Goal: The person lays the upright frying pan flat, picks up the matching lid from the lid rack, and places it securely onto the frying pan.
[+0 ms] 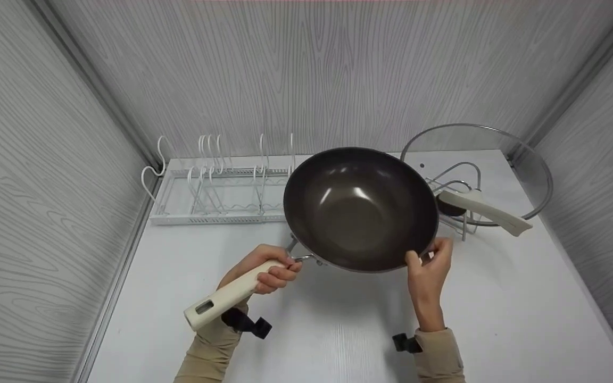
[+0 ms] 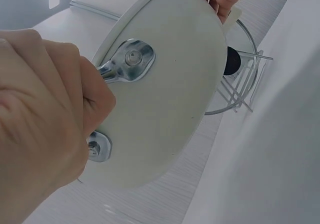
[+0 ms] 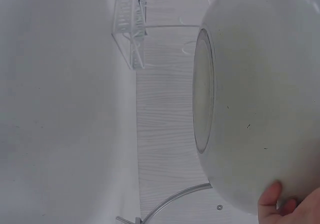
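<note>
Wok is hanging tilted above the worktop, partly screening the white rack behind, with the left hand wrapping its fingers round the pan end of the cream handle and the right hand pinching the near right rim, though the fingers underneath are partly hidden. A slip of that narrow pinch could be letting the wok twist downward in the left hand's grip, and, its right edge sitting near the second handle, a rightward swing could be knocking that or the glass lid.
</note>
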Action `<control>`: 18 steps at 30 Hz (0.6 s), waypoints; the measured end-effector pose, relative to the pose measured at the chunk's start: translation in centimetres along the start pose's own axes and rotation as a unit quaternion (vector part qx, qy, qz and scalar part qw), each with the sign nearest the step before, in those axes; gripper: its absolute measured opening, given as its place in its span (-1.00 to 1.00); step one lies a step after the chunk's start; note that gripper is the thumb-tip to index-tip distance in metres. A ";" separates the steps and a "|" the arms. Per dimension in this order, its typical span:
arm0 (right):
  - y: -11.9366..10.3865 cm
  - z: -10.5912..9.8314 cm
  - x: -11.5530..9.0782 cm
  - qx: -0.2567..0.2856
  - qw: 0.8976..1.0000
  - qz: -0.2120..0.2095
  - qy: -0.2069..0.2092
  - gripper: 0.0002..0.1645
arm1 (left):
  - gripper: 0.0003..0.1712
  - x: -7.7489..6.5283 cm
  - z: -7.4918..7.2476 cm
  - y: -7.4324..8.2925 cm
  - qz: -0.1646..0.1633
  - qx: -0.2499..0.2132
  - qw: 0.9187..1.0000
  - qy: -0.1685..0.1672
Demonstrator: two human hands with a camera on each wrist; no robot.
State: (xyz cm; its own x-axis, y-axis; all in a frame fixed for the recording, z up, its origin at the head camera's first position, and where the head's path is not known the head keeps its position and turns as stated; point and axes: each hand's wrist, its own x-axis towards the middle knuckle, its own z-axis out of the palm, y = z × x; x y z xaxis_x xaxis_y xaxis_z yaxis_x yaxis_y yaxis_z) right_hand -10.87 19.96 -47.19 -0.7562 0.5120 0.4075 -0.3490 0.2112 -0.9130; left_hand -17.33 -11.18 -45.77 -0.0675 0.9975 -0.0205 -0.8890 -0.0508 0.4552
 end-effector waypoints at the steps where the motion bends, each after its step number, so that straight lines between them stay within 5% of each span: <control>1: 0.2 0.0 -0.3 0.000 1.000 0.002 0.003 -0.72 | -0.61 -0.1 -0.3 -0.1 -0.002 0.002 1.000 0.001; 18: 2.3 -0.6 -4.2 -0.035 0.997 0.046 0.040 -0.69 | -0.60 0.0 -3.5 -0.4 -0.062 -0.035 0.997 0.009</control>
State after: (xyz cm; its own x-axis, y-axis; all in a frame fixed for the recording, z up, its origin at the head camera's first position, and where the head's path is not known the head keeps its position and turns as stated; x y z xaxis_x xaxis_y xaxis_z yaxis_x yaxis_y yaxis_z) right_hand -8.18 18.76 -50.97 -0.7355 0.5967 0.3210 -0.2377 0.2164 -0.9469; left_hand -18.55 -11.33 -49.03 0.0368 0.9954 -0.0882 -0.9206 0.0681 0.3846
